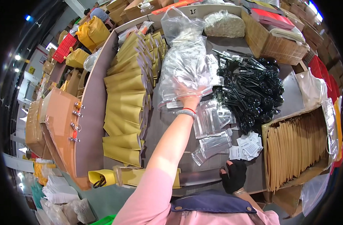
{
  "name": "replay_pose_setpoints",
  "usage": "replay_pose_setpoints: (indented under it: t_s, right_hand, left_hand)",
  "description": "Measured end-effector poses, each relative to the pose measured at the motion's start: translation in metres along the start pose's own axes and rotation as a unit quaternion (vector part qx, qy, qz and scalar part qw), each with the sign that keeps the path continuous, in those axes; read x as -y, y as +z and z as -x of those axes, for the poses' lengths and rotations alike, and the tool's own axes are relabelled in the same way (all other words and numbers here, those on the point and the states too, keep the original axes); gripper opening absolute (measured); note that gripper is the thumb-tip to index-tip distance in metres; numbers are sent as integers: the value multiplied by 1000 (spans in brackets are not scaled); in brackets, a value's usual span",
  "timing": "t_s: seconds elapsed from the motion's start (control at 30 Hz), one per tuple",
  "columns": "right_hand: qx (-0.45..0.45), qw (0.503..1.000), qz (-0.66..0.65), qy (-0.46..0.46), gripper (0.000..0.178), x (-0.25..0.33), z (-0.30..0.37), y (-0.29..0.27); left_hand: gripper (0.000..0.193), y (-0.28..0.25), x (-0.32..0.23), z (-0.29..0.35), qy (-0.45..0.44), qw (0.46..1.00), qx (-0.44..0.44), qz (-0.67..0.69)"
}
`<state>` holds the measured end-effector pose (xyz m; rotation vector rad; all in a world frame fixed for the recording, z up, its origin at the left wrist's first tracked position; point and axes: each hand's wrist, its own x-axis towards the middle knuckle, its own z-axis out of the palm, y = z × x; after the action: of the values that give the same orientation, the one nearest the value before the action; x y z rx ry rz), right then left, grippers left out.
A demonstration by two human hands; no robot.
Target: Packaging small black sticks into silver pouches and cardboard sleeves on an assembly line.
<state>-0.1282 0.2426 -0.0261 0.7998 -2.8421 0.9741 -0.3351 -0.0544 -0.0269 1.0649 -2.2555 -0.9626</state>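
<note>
My left hand (189, 93) reaches into the mouth of a large clear zip bag (184, 60) with a red seal line, filled with small clear packets. Crinkled plastic covers its fingers, so their grip is hidden. My right hand (234, 175), in a black fingerless glove, rests low near the table's front edge. Its bare fingertips are apart, beside the end of a translucent strip (201, 177). Loose flat clear packets (212, 144) and small white printed labels (248, 146) lie between the hands. Right of the bag is a heap of black plastic spoon-like utensils with clear wrapping (250, 86).
A fanned row of yellow-lined envelopes (124, 97) fills the table's left side. At right stands a carton (267, 150) packed with brown envelopes. Another carton (272, 47) sits at the back right, beside a wrapped block (224, 24). A yellow roll (104, 178) lies along the front left.
</note>
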Motion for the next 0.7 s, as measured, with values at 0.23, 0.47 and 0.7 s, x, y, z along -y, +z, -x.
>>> replay_pose_setpoints:
  t_s: [0.23,0.47,0.7]
  right_hand:
    - [-6,1000,9,-9,36,0,0,-2]
    - [-10,997,-53,-52,35,22,-10,-8]
    - [-8,993,18,-121,44,13,-144,22]
  left_hand:
    - [123,0,-5,-5,25,996,83,27]
    - [87,-9,124,-47,242,967,-77,6]
    - [93,-118,112,20,-74,908,313,270]
